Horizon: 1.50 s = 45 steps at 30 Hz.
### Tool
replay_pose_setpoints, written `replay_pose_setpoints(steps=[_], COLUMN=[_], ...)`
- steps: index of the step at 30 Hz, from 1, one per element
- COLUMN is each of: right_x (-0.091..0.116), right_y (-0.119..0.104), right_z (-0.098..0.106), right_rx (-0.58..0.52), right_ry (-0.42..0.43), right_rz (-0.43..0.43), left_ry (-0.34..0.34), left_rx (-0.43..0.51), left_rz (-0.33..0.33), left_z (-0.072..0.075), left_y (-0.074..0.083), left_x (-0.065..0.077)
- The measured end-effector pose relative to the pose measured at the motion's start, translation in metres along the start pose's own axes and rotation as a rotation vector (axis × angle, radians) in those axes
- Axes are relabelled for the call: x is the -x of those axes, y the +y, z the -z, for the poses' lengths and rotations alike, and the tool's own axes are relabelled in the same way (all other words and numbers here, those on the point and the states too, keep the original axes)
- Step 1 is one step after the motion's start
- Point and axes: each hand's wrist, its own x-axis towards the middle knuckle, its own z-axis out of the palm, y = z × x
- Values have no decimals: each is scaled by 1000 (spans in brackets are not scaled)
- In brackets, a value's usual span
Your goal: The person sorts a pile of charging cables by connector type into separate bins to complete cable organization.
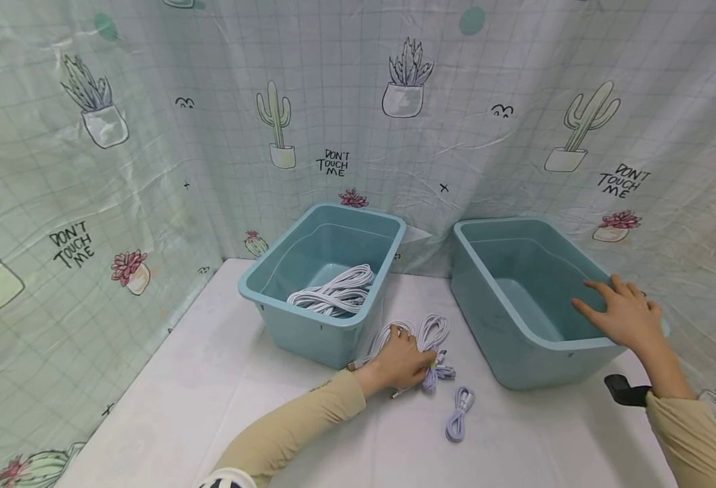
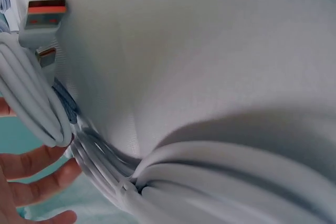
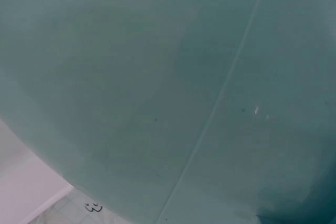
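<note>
My left hand (image 1: 402, 359) is over a group of coiled white cables (image 1: 433, 331) on the table between two blue-green bins. In the left wrist view, its fingers (image 2: 34, 162) are slightly bent, their tips touching a bundled white cable (image 2: 29, 85) with a metal plug; no grip shows. A thicker white coil (image 2: 231, 182) fills the lower right there. Small lavender cables (image 1: 438, 373) lie beside the hand. My right hand (image 1: 622, 315) is over the right-hand bin (image 1: 516, 325) near its right rim, fingers loosely spread and holding nothing. Only bin wall appears in the right wrist view.
The left-hand bin (image 1: 309, 332) contains several coiled white cables (image 1: 336, 291). One lavender cable bundle (image 1: 460, 413) lies apart on the white table (image 1: 418, 440), nearer me. A cactus-print curtain (image 1: 358, 122) hangs behind and at both sides.
</note>
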Motion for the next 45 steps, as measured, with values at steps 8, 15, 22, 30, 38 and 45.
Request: replay_pose_setpoints(steps=[8,15,22,30,38,45], right_x=[-2,-3,-3,-2,-1,-1], right_y=[1,0,0,0,-1,0], right_z=[-1,-1,0,0,1,0], right_rx=[1,-2,0,7,5,10], right_ry=[-10,-4,-10,-1,-2,-2], right_rz=[0,-2,1,3,2,-3], left_ry=[15,125,161,148,107,141], left_rx=[0,-83,-171,-237,-222,-222], left_rz=[7,43,49,38,35,41], left_z=[0,-1,3,8,8,9], left_y=[-1,-1,-2,-3,-4,-4], left_x=[0,-2,-4,-5,-6,-5])
